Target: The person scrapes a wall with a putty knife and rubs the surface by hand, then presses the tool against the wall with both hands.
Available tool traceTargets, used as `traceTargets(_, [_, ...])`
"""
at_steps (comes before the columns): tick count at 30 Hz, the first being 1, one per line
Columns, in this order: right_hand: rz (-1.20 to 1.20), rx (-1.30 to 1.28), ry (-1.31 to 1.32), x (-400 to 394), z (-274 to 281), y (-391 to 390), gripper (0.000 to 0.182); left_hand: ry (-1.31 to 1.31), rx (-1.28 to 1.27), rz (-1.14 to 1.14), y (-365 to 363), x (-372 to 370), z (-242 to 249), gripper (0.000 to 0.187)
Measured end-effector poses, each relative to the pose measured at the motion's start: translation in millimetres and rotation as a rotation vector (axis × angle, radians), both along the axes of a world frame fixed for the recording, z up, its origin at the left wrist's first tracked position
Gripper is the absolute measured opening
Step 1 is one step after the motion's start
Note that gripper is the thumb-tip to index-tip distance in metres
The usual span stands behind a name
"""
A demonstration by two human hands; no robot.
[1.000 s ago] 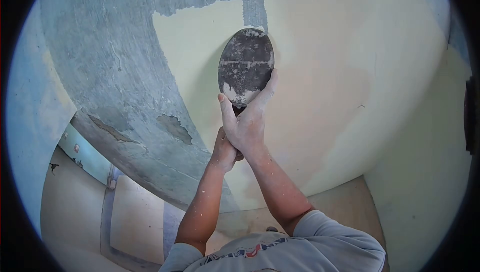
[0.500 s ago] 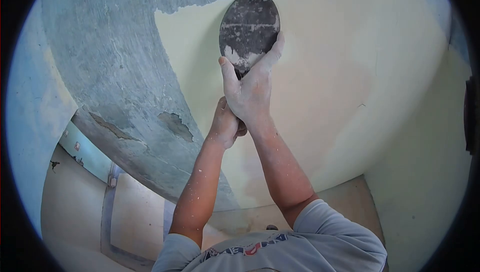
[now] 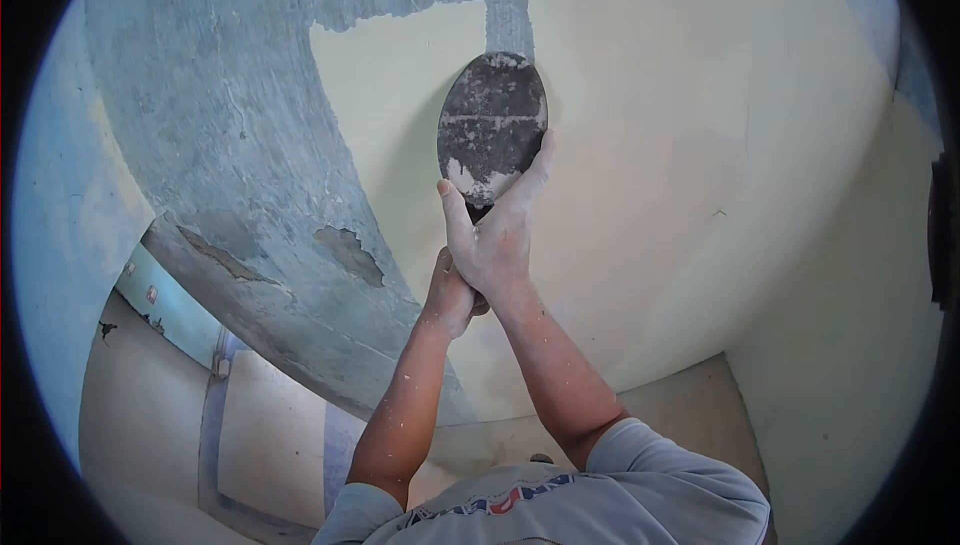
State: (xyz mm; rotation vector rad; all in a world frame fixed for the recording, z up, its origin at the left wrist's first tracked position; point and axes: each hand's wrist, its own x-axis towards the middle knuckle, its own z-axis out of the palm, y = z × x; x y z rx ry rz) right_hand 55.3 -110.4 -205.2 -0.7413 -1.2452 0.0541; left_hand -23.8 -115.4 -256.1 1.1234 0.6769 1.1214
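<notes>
An oval, dark, paddle-like trowel [image 3: 492, 135] with pale plaster smears lies against the wall, its narrow end toward me. My right hand [image 3: 497, 240], coated in white dust, is closed around its lower end, thumb along the left edge and a finger along the right. Lower down, my left hand [image 3: 450, 297] is closed just beneath my right wrist; it seems to grip the handle, which is mostly hidden. Behind the trowel is a pale, freshly coated patch [image 3: 400, 65] of wall, beside rough grey-blue wall surface [image 3: 260, 95].
Smooth cream wall [image 3: 640, 145] spreads to the right. Peeling spots [image 3: 350, 253] show at the lower left of the grey area. An opening with a panel [image 3: 270, 425] lies at the lower left. A dark object [image 3: 938, 235] hangs at the far right edge.
Both hands and the trowel have moved down the wall. A narrow grey strip and the top right of the pale patch, hidden behind the trowel before, now show above it.
</notes>
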Motion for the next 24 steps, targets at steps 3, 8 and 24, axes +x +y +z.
traceTargets(3, [-0.006, 0.005, -0.018, 0.8, -0.1, -1.2, 0.109, 0.005, 0.004, 0.006, -4.7, 0.3, 4.5, 0.032])
traceTargets(8, [0.068, -0.023, 0.039, -2.7, 0.5, -5.0, 0.109, 0.005, -0.028, 0.020, -2.4, -2.4, -0.8, 0.030])
traceTargets(24, [-0.100, 0.089, -0.031, 4.3, 63.5, 12.4, 0.108, -0.021, 0.034, 0.041, 27.6, 5.6, 58.9, 0.032])
